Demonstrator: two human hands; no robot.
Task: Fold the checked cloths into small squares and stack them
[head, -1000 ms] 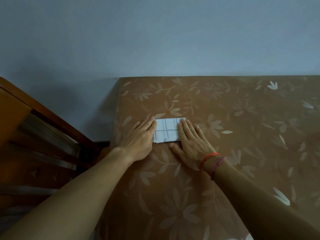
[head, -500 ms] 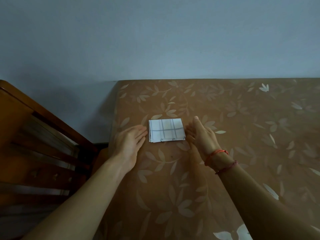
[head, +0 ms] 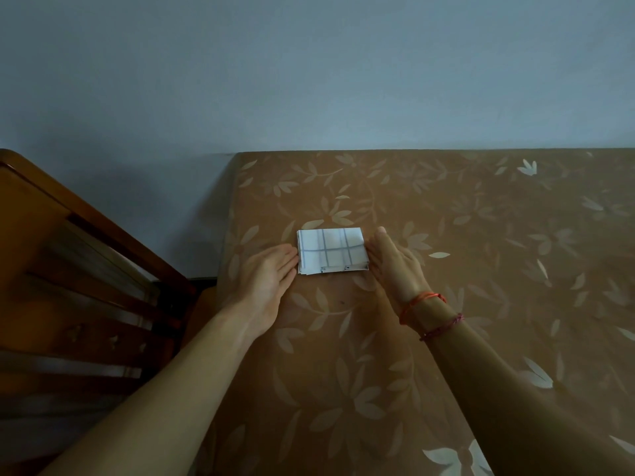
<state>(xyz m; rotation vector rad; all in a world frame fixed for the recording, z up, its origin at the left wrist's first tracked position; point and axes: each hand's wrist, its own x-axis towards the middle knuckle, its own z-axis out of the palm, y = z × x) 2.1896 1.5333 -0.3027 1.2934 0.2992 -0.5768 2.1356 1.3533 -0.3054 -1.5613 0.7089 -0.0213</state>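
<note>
One folded checked cloth, two hands, two red strings, one chair.

White checked cloth with grey lines, folded into a small flat rectangle of several layers, edges showing at its near and left sides, lying on the brown flowered table.

No writing, label, brand or number can be read anywhere. The folded cloth carries only a grey check, and the table cover only a pale leaf print.
</note>
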